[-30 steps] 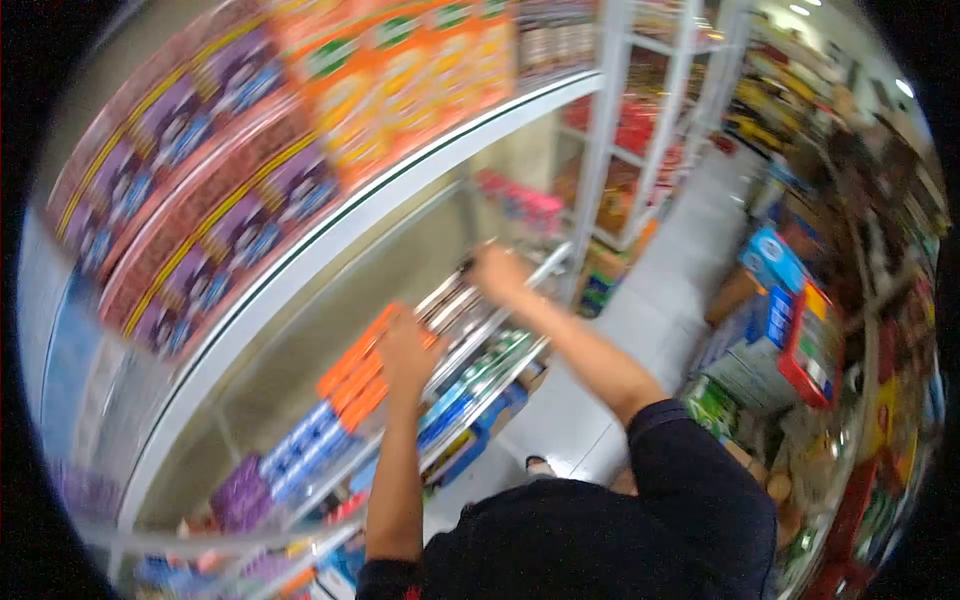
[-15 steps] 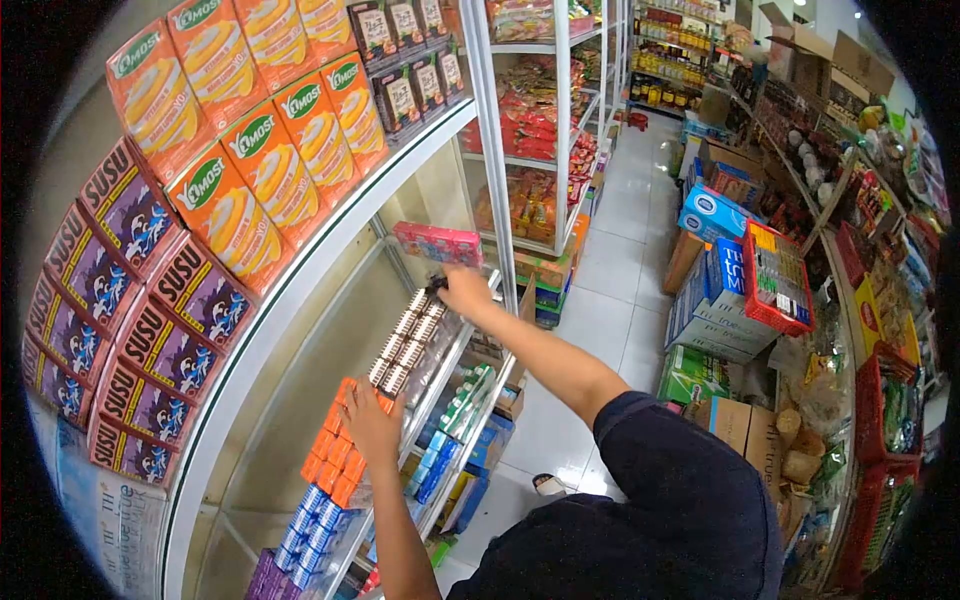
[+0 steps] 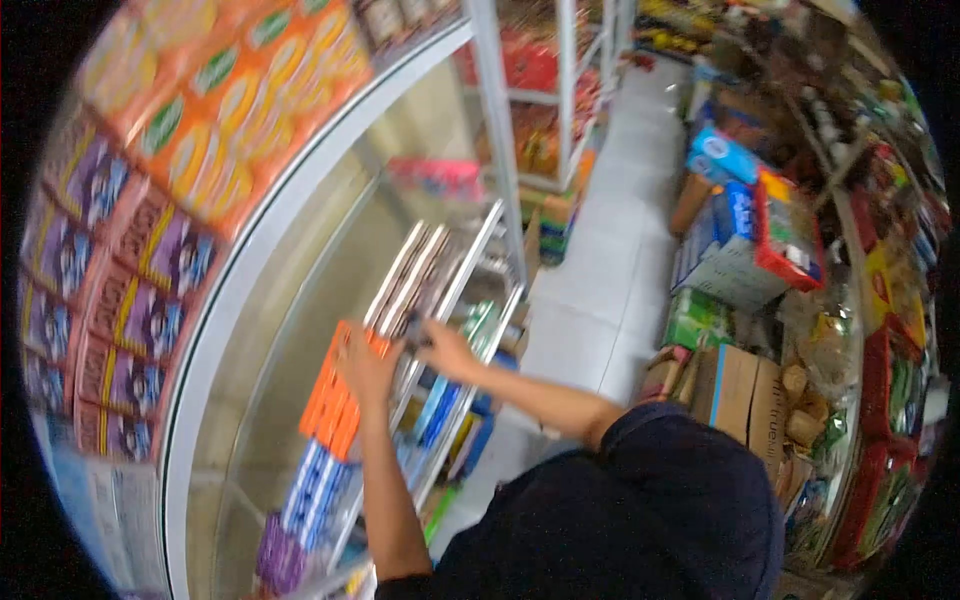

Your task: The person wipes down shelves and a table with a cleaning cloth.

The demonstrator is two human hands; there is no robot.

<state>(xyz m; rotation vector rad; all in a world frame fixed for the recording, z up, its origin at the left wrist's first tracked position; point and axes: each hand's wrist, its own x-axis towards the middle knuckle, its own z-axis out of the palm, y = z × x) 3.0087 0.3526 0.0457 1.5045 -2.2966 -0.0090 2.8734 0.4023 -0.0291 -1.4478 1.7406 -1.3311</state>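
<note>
Now the right hand [image 3: 447,350] has been drawn back from the pink pack [image 3: 437,178] to the striped row [image 3: 412,280], fingers' state unclear, while the left hand [image 3: 365,365] stays pressed flat on the orange packs [image 3: 335,395].

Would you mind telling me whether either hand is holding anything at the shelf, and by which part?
The left hand lies flat on the orange packs, pressing rather than gripping. The right hand reaches the end of the dark row of packs; blur hides any grip.
</note>
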